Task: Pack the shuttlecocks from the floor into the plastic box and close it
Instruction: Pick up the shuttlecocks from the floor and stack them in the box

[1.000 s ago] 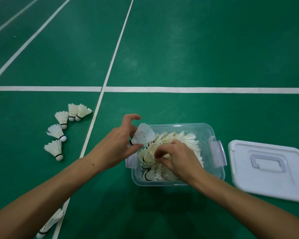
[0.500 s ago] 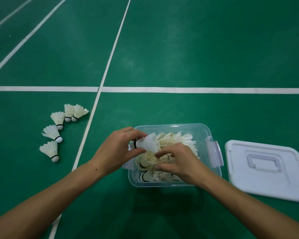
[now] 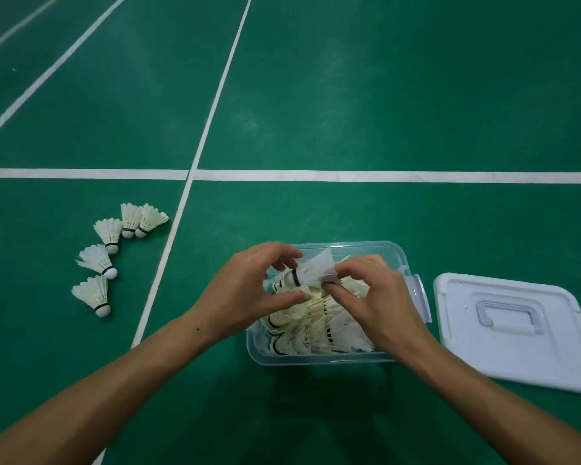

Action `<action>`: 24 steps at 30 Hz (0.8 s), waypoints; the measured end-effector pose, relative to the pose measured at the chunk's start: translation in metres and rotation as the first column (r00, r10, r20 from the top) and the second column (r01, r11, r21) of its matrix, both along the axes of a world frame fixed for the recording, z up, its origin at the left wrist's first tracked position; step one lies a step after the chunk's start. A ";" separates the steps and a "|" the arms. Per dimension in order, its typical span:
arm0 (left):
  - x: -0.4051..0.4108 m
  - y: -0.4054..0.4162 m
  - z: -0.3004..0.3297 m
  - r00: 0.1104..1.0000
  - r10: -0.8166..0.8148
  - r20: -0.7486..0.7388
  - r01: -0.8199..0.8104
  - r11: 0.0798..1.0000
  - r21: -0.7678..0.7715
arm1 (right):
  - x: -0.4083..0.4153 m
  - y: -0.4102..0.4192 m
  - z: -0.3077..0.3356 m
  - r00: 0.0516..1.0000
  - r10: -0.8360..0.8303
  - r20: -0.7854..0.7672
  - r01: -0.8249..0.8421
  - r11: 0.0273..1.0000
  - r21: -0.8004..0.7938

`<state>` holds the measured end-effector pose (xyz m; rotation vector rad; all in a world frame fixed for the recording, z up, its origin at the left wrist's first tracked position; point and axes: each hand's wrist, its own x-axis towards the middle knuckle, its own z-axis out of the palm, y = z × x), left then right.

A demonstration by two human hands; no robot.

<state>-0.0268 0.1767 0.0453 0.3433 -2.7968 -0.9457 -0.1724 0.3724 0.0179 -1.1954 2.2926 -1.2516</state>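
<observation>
A clear plastic box (image 3: 319,359) stands on the green floor, packed with several white shuttlecocks (image 3: 316,325). Over its far half I hold one white shuttlecock (image 3: 311,273) on its side. My left hand (image 3: 249,293) grips its cork end, and my right hand (image 3: 371,293) pinches its feather skirt. Several more shuttlecocks (image 3: 98,258) lie in a curved row on the floor to the left. The white lid (image 3: 517,330) with a handle lies flat to the right of the box.
White court lines (image 3: 168,243) cross the green floor, one running between the loose shuttlecocks and the box. The box has a latch (image 3: 420,297) on its right side, next to the lid.
The left hand brought the shuttlecock over the box. The right hand rose from the packed feathers and took hold of its skirt. The view shifted slightly.
</observation>
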 end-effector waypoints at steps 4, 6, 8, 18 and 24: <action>0.023 -0.015 -0.016 0.981 -0.031 0.192 0.079 0.966 -0.246 | -0.004 0.013 -0.008 0.997 0.013 -0.070 -0.008 0.998 0.059; 0.028 -0.015 -0.023 0.976 -0.032 0.214 0.092 0.956 -0.277 | 0.000 0.013 -0.011 0.993 0.075 -0.092 -0.066 0.994 0.090; 0.026 -0.010 -0.029 0.982 -0.025 0.188 0.083 0.948 -0.307 | 0.004 0.010 -0.015 0.986 0.130 -0.108 -0.116 0.985 0.128; 0.005 0.004 -0.044 0.979 -0.006 0.202 0.081 0.927 -0.366 | 0.003 -0.001 -0.020 0.975 0.205 -0.088 -0.167 0.931 0.324; 0.004 0.002 -0.042 0.948 0.042 0.316 0.080 0.928 -0.363 | -0.005 -0.006 -0.024 0.964 0.198 0.176 -0.250 0.902 0.351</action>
